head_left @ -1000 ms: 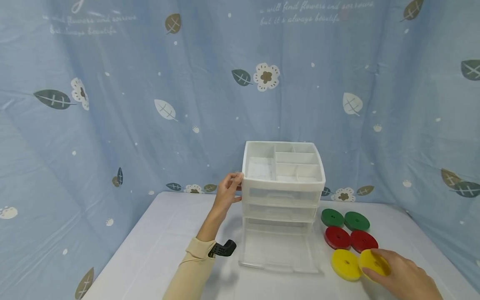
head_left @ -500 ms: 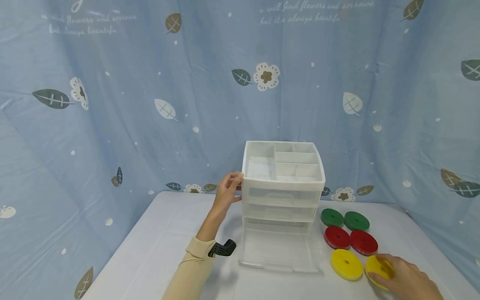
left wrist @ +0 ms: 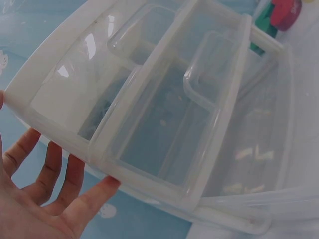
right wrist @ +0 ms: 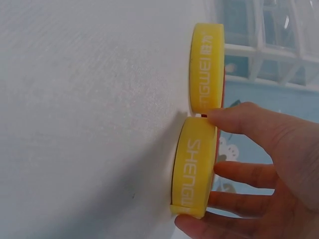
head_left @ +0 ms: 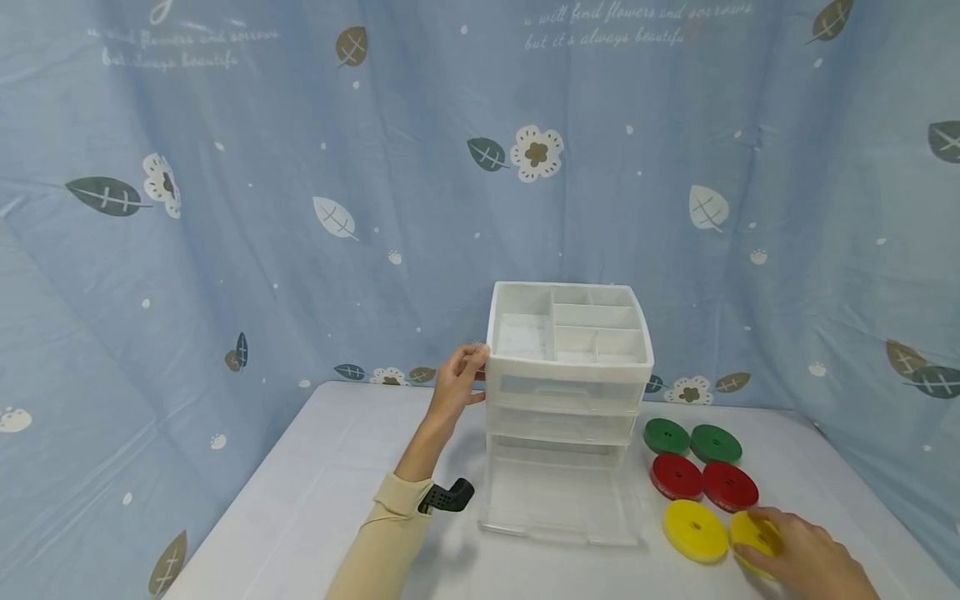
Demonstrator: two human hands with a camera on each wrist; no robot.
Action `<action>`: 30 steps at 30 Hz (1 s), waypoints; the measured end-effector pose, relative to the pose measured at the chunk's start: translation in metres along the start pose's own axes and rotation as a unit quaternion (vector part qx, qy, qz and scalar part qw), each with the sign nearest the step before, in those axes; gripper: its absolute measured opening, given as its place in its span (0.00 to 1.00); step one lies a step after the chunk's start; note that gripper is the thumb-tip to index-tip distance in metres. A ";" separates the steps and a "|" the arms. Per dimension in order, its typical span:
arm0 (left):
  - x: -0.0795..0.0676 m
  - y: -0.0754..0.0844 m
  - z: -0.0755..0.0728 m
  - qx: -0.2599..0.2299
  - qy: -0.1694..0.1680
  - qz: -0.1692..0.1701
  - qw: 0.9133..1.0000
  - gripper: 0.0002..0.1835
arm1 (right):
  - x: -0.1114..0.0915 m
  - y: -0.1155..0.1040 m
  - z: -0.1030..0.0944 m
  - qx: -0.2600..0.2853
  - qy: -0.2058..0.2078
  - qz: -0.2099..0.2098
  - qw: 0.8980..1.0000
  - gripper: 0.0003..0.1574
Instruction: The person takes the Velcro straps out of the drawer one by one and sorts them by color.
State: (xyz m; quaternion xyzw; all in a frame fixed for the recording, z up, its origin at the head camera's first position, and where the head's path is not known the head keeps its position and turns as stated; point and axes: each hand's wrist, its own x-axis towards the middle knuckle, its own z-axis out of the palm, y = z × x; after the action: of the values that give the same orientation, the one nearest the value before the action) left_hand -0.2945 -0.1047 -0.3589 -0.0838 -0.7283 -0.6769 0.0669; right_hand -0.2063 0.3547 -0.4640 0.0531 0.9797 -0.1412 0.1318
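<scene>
A white plastic drawer unit (head_left: 570, 367) stands on the table with its bottom drawer (head_left: 558, 500) pulled out. My left hand (head_left: 452, 387) touches the unit's left side near the top, its fingers and thumb spread along the edge in the left wrist view. My right hand (head_left: 810, 554) holds a yellow tape roll (right wrist: 193, 164) by its rim, thumb on one end and fingers on the other. This roll lies flat on the table right beside another yellow tape roll (head_left: 695, 531), and both carry white lettering in the right wrist view.
Behind the yellow rolls lie two red rolls (head_left: 730, 486) and, farther back, two green rolls (head_left: 715, 443), all right of the drawer unit. A divided tray (head_left: 525, 333) forms the unit's top. A blue patterned curtain (head_left: 420, 167) hangs around the table (head_left: 360, 433).
The yellow roll in my right hand has come down from a tilt to lie flat, a little to the right. My left hand has stayed on the unit's side.
</scene>
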 end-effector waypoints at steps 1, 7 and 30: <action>0.000 0.000 0.000 0.000 0.000 0.000 1.000 0.18 | 0.001 0.000 0.000 0.000 0.002 -0.001 1.000 0.66; 0.000 -0.001 0.001 0.003 -0.003 0.003 1.000 0.18 | 0.004 -0.001 0.001 -0.004 0.010 -0.006 1.000 0.66; 0.001 -0.001 0.000 0.008 -0.003 0.010 1.000 0.19 | 0.009 -0.001 0.003 -0.006 -0.010 0.002 1.000 0.66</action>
State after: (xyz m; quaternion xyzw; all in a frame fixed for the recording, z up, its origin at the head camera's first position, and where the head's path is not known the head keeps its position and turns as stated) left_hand -0.2957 -0.1047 -0.3598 -0.0924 -0.7331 -0.6700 0.0718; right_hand -0.2143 0.3531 -0.4686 0.0530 0.9791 -0.1357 0.1421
